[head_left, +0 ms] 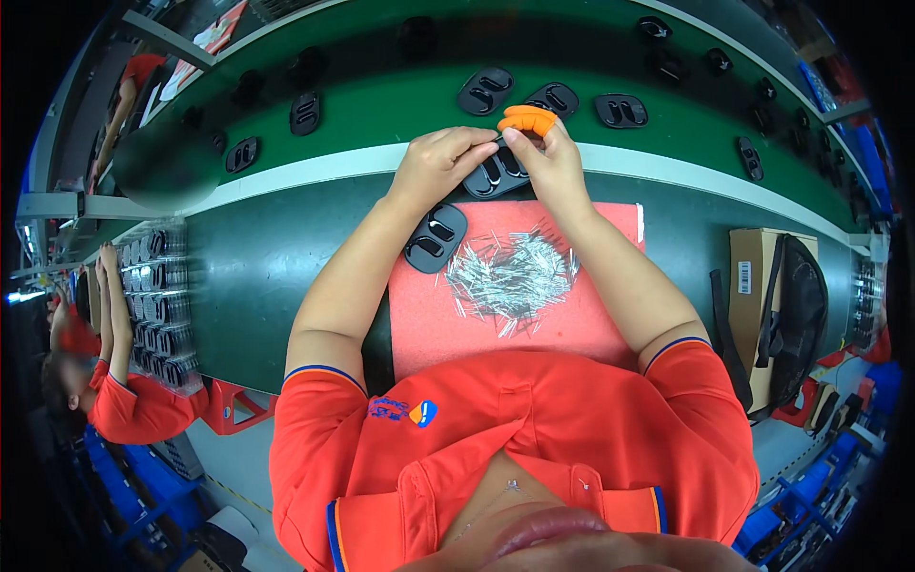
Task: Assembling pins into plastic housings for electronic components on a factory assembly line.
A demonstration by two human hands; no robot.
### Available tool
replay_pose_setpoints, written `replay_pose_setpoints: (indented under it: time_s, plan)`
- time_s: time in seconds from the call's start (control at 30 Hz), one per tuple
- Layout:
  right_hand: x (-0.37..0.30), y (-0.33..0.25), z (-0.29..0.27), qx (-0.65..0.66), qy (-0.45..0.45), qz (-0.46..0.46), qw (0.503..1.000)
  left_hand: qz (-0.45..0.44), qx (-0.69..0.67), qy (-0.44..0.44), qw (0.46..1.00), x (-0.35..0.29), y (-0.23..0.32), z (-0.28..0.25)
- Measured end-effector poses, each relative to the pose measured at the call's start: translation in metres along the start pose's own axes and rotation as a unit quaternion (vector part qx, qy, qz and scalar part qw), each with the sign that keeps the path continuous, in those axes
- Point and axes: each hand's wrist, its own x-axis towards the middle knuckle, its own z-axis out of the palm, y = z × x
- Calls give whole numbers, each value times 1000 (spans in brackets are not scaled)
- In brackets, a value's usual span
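A black rounded plate [488, 181] with two glossy raised bars lies under my fingertips at the pale edge of the green belt. My left hand [440, 164] pinches thumb and forefinger together at the plate's far end; what they hold is too small to make out. Orange finger covers [530, 121] sit on fingers of my right hand [551, 164], which is closed at the plate's far right, its thumb toward my left fingertips. Another such plate [437, 238] lies by my left forearm, on the corner of a pink foam mat [419, 329]. Thin silvery pins [515, 278] are heaped on the mat.
Several more black plates [621, 111] lie on the green belt [381, 105] beyond my hands. To the right stand a cardboard box [748, 286] and a black bag [796, 315]. At the left, clear trays [157, 305] of black parts are stacked beside a person in red [143, 410].
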Motion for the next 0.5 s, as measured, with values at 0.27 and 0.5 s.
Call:
replay_pose_setpoints:
  time_s: [0.27,0.5]
  plan:
    - [11,-8,-2,80,-29,78,993,-95,-74,-36,992,5,-9,-11]
    - [-3,-17,-8,-161,-269,53,948,-223,9,109,969,4,-78,-38]
